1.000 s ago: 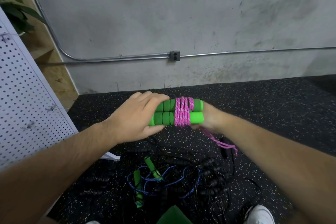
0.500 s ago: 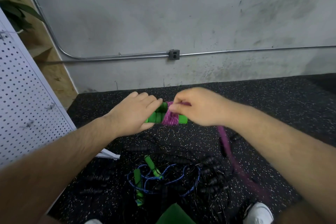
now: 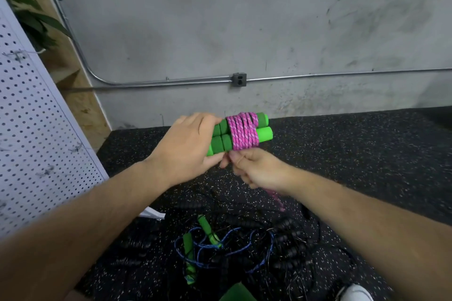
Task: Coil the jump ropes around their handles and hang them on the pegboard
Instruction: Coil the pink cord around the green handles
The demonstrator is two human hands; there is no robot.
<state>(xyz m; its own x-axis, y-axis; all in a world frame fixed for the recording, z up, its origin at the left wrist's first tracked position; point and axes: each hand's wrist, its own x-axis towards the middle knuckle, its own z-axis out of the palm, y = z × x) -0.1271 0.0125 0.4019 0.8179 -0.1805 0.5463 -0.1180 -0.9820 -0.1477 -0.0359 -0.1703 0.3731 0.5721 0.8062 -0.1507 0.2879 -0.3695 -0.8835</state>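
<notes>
Squarely at mid-frame, a pair of bright green foam handles (image 3: 264, 134) lies side by side in the air, their long axis running from about 8 o'clock to 2 o'clock. They are bound across the middle by several tight, neat turns of pink rope (image 3: 244, 134) flecked with white. The left hand (image 3: 186, 151) grips the bundle at its 9 o'clock end, fingers curled over the top and thumb underneath, leaving the ribbed foam and the 3 o'clock ends bare. Directly at 6 o'clock of the coil, the right hand (image 3: 256, 171) pinches the rope where it leaves the handles, knuckles just beside the left thumb. A short loose tail (image 3: 277, 199) trails from under that wrist toward 5 o'clock, blurred. Below the forearms, at 6 o'clock, a blue rope (image 3: 244, 228) with green grips lies tangled among black ropes (image 3: 288, 239) on the speckled rubber floor (image 3: 354, 154). A white pegboard (image 3: 31, 142) leans in at 9 o'clock, with a leafy plant (image 3: 31, 19) behind it at 10 o'clock. Along the concrete wall (image 3: 195, 19) at 12 o'clock runs a metal conduit (image 3: 318, 75) through a grey outlet box (image 3: 239, 79), and a white shoe (image 3: 354, 293) shows at 5 o'clock.
</notes>
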